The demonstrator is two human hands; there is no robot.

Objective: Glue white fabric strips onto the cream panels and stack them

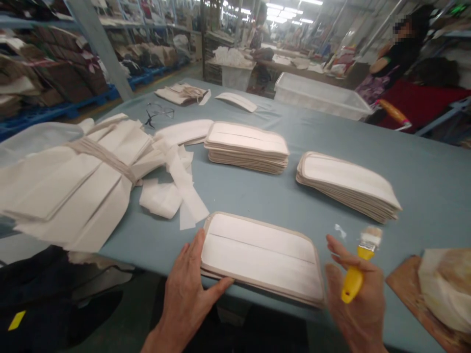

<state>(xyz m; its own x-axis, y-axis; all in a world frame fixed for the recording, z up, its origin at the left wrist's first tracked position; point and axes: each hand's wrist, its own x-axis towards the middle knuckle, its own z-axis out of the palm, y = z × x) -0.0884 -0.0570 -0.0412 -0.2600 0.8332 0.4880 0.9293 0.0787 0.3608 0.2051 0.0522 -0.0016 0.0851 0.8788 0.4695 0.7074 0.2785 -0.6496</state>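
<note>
A small stack of flat white panels with beige edging (pixel 263 255) lies at the near edge of the blue-grey table (pixel 257 196). My left hand (pixel 189 289) rests against the stack's left end, fingers stretched flat along its edge and thumb under its near side. My right hand (pixel 355 299) sits just right of the stack and grips a brush with a yellow handle (pixel 358 267), bristles pointing up and away.
Two more panel stacks (pixel 248 147) (pixel 348 186) lie further back. A tied bundle of white fabric pieces (pixel 73 181) and loose strips (pixel 176 191) cover the left. A wooden board with a bag (pixel 441 289) is at right. A clear plastic bin (pixel 320 95) and a person (pixel 397 54) stand behind.
</note>
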